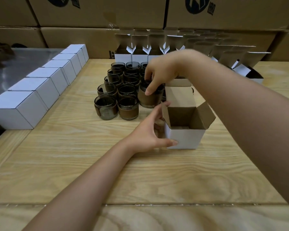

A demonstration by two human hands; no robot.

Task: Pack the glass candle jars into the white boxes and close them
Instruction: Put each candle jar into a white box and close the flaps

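Your right hand gripped a jar by its rim, just beside the open box your left hand held on the table. You needed a straight lift w/ flaps clear.

A packing warehouse: stacked brown shipping cartons behind a plywood worktable.

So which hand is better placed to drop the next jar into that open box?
The right hand: its fingers grip the rim of a jar right beside the open box, while the left hand holds that box.
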